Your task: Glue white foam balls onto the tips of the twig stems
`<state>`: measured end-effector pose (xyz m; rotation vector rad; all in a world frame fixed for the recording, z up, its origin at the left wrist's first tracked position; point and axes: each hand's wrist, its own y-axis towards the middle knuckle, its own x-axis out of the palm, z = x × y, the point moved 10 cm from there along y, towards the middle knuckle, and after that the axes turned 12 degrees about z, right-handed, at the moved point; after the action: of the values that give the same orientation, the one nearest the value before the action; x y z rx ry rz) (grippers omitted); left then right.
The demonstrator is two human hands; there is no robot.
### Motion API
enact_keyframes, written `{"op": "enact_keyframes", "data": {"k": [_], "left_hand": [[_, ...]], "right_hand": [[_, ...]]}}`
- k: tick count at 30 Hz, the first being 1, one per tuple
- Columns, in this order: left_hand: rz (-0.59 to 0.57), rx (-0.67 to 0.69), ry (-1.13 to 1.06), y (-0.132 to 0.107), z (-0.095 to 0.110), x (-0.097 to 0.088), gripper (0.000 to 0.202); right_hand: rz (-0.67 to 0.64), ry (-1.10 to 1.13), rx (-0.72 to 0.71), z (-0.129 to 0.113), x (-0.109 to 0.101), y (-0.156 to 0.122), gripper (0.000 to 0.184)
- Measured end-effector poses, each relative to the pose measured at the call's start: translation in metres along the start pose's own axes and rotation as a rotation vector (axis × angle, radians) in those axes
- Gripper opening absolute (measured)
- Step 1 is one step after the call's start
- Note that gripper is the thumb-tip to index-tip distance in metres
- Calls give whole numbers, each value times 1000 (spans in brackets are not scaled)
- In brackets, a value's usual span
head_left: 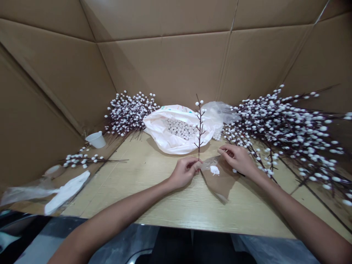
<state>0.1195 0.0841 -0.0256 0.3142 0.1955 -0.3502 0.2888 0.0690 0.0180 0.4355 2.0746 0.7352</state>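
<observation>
1. While the thin dark-brown branch with small white round balls (200, 128) is held nearly upright, its lower end is gripped between the thumb and fingers of the left hand (184, 171), and almost its whole length is seen above that hand.
2. Some side twigs of the branch are tipped with white balls; others are bare.
3. The right hand (238, 158) is placed to the right of the branch, apart from it, with the fingers bent and the fingertips brought close together. Whether something small is pinched there cannot be told.
4. Between the two hands, a thin brownish see-through sheet (220, 185) is spread, and its left corner is met by the left fingertips. A white smear (215, 170) is seen on it.
5. Behind the branch, an open white plastic bag (158, 137) is found, in which many small white balls (183, 129) are contained. Just beside it, a clear plastic bag (221, 112) is placed.
6. By bundles of white-balled dark branches both sides are occupied: a smaller left bundle (129, 112) and a larger right bundle (291, 128).
7. On the left, a white tapered cup (96, 140) is seen tilted, and near it a short white-balled sprig (79, 160) is laid.
8. The pale yellow wooden table (156, 205) is surrounded by brown cardboard walls (170, 66).
</observation>
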Motion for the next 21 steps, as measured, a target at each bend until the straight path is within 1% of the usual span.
{"op": "enact_keyframes", "data": {"k": [7, 14, 21], "left_hand": [[-7, 6, -14, 0, 0, 1, 28], [-18, 23, -23, 0, 3, 1, 27], [-24, 57, -2, -1, 6, 1, 27]], "right_hand": [[-19, 12, 18, 2, 1, 0, 31], [-36, 58, 46, 5, 5, -2, 30], [-33, 58, 35, 6, 7, -2, 29]]}}
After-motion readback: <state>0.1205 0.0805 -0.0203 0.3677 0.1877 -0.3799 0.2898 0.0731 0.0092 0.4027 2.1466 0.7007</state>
